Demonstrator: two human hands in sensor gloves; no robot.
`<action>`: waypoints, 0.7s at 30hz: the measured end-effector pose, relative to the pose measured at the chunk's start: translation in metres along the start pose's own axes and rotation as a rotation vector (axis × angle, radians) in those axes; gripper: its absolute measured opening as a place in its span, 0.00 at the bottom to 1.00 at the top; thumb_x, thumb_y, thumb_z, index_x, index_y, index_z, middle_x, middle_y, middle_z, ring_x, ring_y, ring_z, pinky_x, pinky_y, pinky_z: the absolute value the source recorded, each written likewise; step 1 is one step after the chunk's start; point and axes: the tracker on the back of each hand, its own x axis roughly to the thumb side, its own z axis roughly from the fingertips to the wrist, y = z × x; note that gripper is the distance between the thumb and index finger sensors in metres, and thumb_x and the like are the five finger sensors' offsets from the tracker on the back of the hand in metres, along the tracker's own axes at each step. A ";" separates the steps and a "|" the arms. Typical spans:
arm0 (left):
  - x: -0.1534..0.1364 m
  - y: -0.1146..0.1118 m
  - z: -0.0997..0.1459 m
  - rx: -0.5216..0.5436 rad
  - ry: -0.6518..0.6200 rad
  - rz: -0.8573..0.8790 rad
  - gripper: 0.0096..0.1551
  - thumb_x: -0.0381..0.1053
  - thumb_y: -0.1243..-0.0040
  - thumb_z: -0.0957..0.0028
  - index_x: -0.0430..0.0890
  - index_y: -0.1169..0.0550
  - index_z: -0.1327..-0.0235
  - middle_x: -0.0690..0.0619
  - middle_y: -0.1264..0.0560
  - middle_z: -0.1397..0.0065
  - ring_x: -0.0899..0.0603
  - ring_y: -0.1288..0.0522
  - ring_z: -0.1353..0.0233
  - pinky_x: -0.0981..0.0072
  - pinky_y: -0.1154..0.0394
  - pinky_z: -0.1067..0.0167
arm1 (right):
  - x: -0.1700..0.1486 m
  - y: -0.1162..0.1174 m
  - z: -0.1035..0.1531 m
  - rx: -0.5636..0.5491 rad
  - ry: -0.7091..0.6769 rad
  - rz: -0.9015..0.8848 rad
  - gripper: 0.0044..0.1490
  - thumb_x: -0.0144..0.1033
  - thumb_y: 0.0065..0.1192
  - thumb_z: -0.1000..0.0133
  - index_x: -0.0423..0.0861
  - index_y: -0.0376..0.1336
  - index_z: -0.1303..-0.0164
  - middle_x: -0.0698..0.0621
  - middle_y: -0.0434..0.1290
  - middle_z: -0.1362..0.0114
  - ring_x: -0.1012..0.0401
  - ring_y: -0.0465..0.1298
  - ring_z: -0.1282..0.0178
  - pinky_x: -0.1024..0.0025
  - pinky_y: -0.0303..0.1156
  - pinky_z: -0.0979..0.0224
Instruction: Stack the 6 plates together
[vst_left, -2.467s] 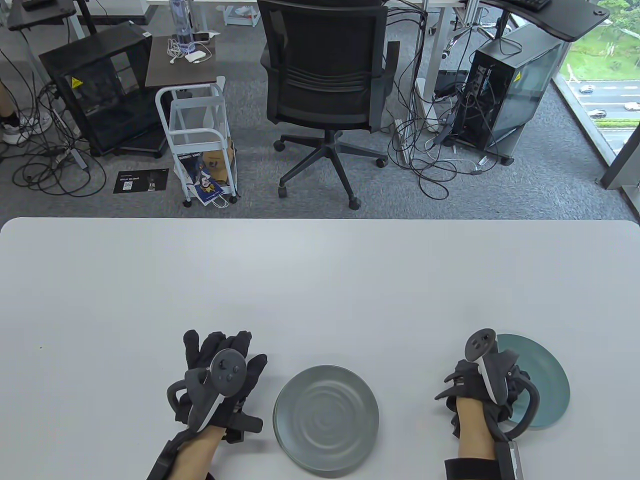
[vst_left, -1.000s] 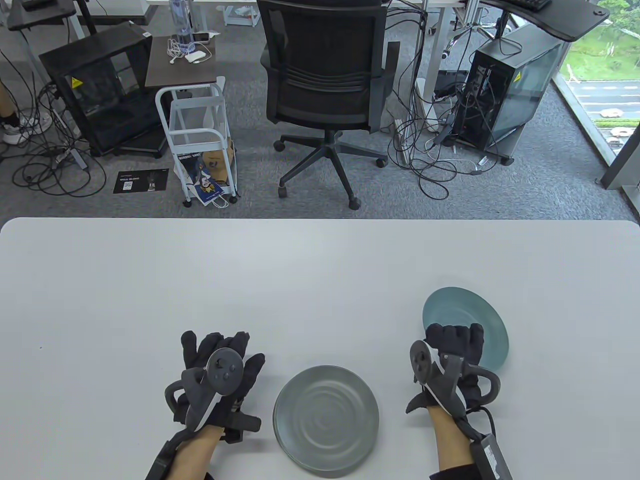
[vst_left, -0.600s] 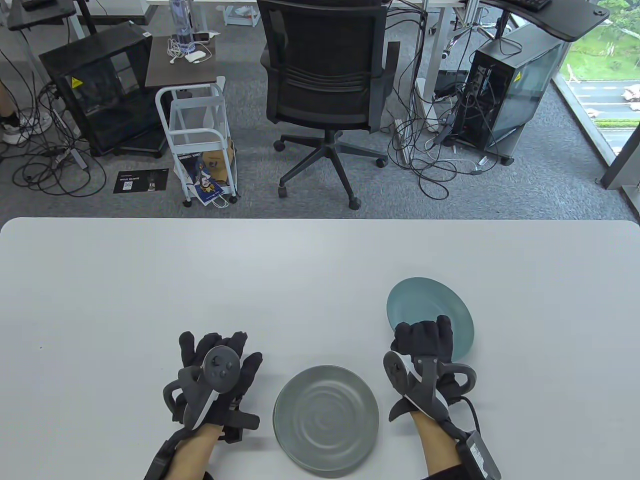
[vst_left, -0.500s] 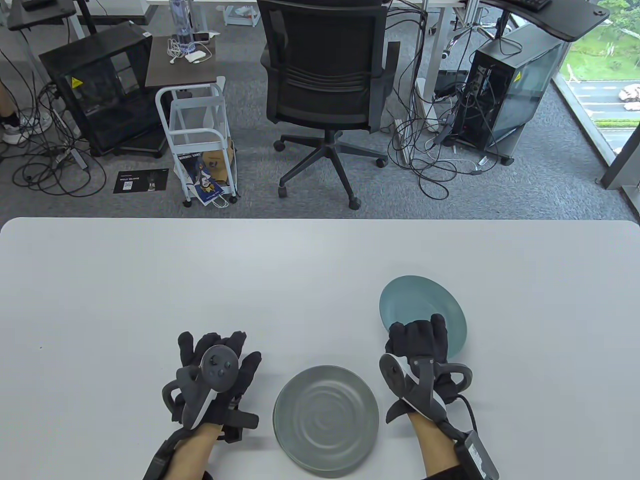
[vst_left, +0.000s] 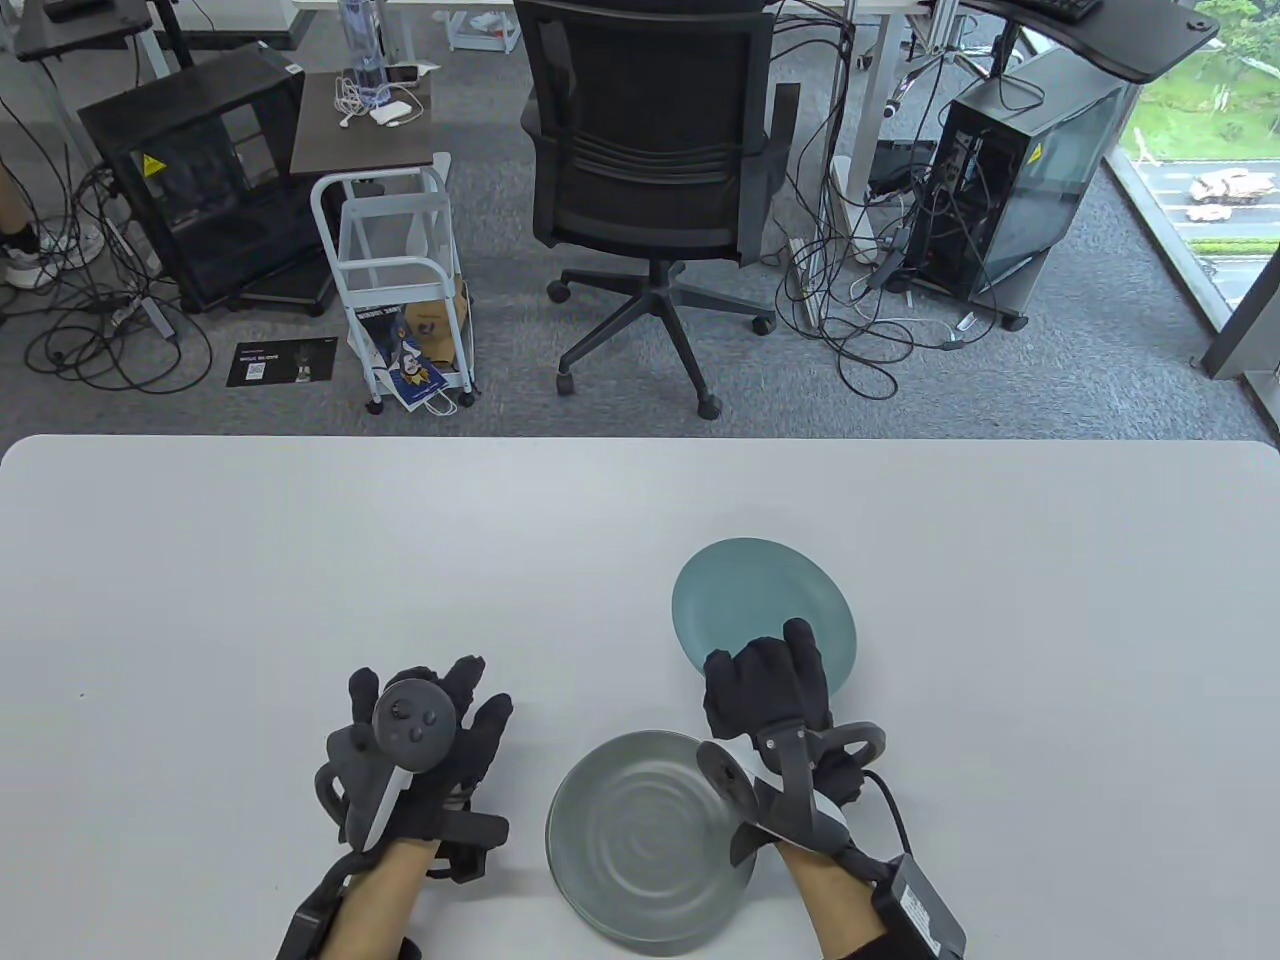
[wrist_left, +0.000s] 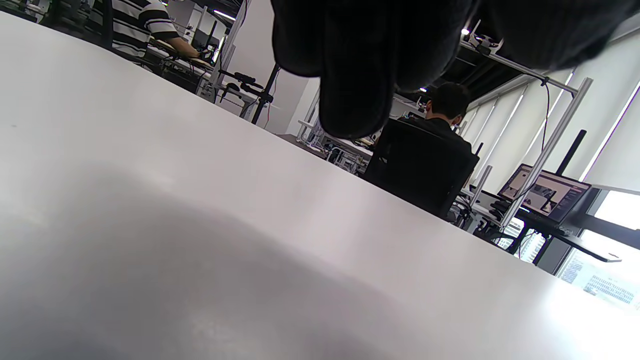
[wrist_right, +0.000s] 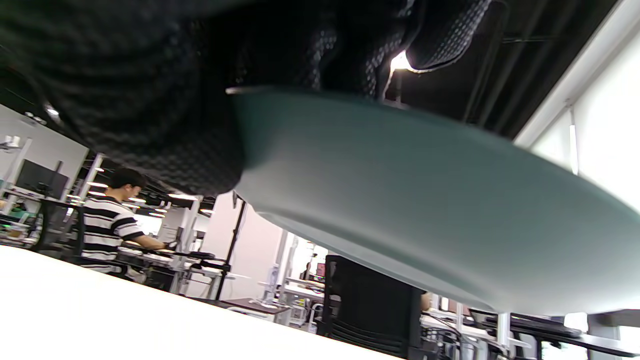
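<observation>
while the right hand (vst_left: 768, 690) grips the teal plate (vst_left: 752, 598) by its near rim, lifted just beyond the grey plate stack (vst_left: 640, 840), the left hand (vst_left: 420, 745) lies flat with fingers spread on the table (vst_left: 300, 560), left of that stack.

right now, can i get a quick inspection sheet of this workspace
surface: white table, bare apart from the plates and hands
job's things: teal plate held off the table, seen from below in the right wrist view; grey plate stack at the near edge, count not readable
clutter: nothing seen on the table
grippers: right hand grips the teal plate's near rim; left hand rests flat on the table, holding nothing
cables: glove lead trails from the right wrist; tangled cables on the floor
surroundings: office chair, white cart, computer tower
</observation>
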 end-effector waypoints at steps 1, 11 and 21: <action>0.000 0.000 0.000 0.003 0.004 0.010 0.37 0.72 0.42 0.63 0.63 0.26 0.37 0.63 0.17 0.38 0.52 0.31 0.21 0.47 0.60 0.14 | 0.004 -0.001 -0.001 -0.008 -0.018 -0.006 0.25 0.49 0.81 0.52 0.54 0.71 0.49 0.61 0.78 0.54 0.61 0.75 0.36 0.48 0.55 0.17; -0.002 0.003 0.000 -0.038 0.033 0.137 0.39 0.72 0.42 0.63 0.59 0.26 0.36 0.61 0.15 0.42 0.51 0.28 0.25 0.46 0.58 0.16 | 0.047 -0.020 -0.005 -0.036 -0.157 -0.077 0.25 0.49 0.81 0.52 0.54 0.71 0.49 0.61 0.78 0.54 0.62 0.75 0.36 0.48 0.54 0.16; -0.010 0.002 -0.004 -0.139 0.044 0.391 0.43 0.73 0.43 0.63 0.54 0.26 0.35 0.58 0.14 0.44 0.49 0.27 0.27 0.45 0.57 0.18 | 0.088 -0.027 -0.006 -0.040 -0.300 -0.134 0.25 0.50 0.81 0.52 0.55 0.71 0.49 0.61 0.78 0.54 0.62 0.75 0.36 0.48 0.54 0.16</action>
